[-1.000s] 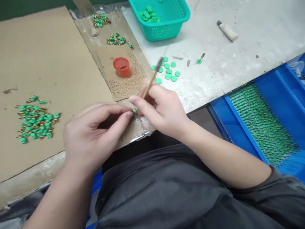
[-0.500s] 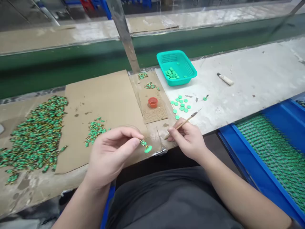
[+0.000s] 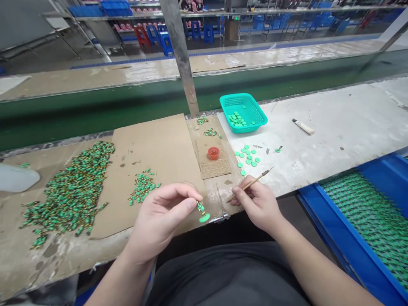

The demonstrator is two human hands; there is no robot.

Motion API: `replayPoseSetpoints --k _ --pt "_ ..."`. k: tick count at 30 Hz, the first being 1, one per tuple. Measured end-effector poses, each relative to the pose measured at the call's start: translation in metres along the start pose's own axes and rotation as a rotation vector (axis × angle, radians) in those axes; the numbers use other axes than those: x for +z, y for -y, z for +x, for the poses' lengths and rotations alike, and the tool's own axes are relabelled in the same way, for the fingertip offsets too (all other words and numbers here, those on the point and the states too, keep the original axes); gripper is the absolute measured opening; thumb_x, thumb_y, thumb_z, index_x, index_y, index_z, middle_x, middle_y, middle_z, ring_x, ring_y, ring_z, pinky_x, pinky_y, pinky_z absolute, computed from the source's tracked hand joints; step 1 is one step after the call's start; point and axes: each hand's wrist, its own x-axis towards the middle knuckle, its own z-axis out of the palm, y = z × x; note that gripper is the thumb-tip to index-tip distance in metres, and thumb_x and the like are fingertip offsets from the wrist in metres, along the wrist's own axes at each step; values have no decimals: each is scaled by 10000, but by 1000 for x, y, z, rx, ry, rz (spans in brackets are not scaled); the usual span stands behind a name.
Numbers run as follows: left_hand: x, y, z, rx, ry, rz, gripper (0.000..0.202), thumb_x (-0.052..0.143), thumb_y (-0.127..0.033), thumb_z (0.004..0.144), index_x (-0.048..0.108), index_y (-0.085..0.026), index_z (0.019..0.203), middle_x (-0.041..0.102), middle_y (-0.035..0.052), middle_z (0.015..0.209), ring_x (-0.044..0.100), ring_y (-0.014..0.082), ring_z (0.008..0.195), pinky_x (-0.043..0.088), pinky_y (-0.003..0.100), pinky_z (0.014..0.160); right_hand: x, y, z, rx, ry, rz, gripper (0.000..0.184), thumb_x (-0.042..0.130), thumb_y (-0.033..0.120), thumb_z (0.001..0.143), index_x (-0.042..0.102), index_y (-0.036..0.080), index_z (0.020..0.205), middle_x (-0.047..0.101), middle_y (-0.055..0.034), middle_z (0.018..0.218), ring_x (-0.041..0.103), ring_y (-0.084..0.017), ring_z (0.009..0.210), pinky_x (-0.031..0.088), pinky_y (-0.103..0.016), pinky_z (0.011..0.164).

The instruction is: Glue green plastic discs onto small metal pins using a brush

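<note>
Between the thumb and fingertips of my left hand (image 3: pixel 168 216) is a small green figurine (image 3: pixel 200 207), upright, with a round green base (image 3: pixel 204 218) at its foot. My right hand (image 3: pixel 256 204) is closed around a thin paintbrush (image 3: pixel 250 183) with a wooden handle, its fine tip pointing up and right, away from the figurine. Beyond the hands, a small red cup (image 3: pixel 213 153) stands on a cardboard piece (image 3: pixel 215 171). Loose green discs (image 3: pixel 249 161) lie on the table just past my right hand.
A large heap of green figurines (image 3: pixel 76 187) and a smaller pile (image 3: pixel 143 187) lie at left. A turquoise basket (image 3: pixel 259 127) holds more discs. A tube (image 3: pixel 303 126) lies at right. Rows of green pieces fill a blue crate (image 3: pixel 331 219). A metal post (image 3: pixel 181 51) rises at the back.
The head view has tilted upward, so the bench sits lower and further right in the picture. Both hands keep their holds, the figurine and the paintbrush still apart.
</note>
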Motion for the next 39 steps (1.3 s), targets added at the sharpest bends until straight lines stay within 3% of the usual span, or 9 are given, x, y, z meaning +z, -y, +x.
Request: replayPoseSetpoints --k 2,5,10,18,23,28,34,39 --pt "5 1 2 56 -12 108 200 789 -403 993 852 -267 860 806 48 783 734 188 691 599 302 629 0 0 1 -8 -11 17 432 758 591 1094 656 239 865 814 -41 720 856 -208 653 693 -271 632" --pt "18 10 5 167 -19 295 112 787 -302 991 863 -298 909 842 17 852 763 183 773 613 322 758 1 0 2 -7 -60 45 458 744 636 1090 637 246 876 790 -26 731 863 -215 660 706 -282 620" --pt "39 35 -2 321 22 482 126 789 -238 1013 869 -326 1054 883 -12 978 780 189 912 578 352 934 2 -3 4 2 -142 72 479 751 677 1074 629 247 901 759 5 742 862 -190 690 692 -262 662" --pt "36 42 -7 339 123 619 284 764 -263 1041 794 -327 1316 859 26 1176 756 224 1040 543 391 1015 -2 -4 6 -76 -85 -16 456 689 652 1121 637 249 913 774 -12 847 820 -162 760 653 -268 693" --pt "40 45 -1 335 148 663 108 760 -313 1045 815 -338 1135 805 -5 984 734 223 955 527 401 932 -4 -2 8 -195 -9 -151 400 640 557 1175 643 254 913 765 -17 896 801 -164 856 657 -288 792" --pt "45 49 -2 297 133 679 74 742 -359 1069 797 -312 1056 773 -10 977 727 212 945 504 405 918 -2 -6 9 -370 -21 -289 341 631 453 1199 614 260 918 733 5 894 743 -145 830 621 -290 824" --pt "46 52 -4 277 128 687 100 730 -380 1083 806 -317 1072 749 -2 994 719 208 957 495 405 911 1 -8 9 -387 7 -367 353 572 496 1222 602 272 951 732 8 915 740 -159 848 620 -309 842" --pt "45 53 -5 290 125 695 79 729 -353 1084 796 -312 1075 746 -6 1003 711 210 975 489 407 920 3 -7 10 -420 6 -360 325 568 442 1230 581 271 954 715 20 901 734 -149 839 603 -294 828"
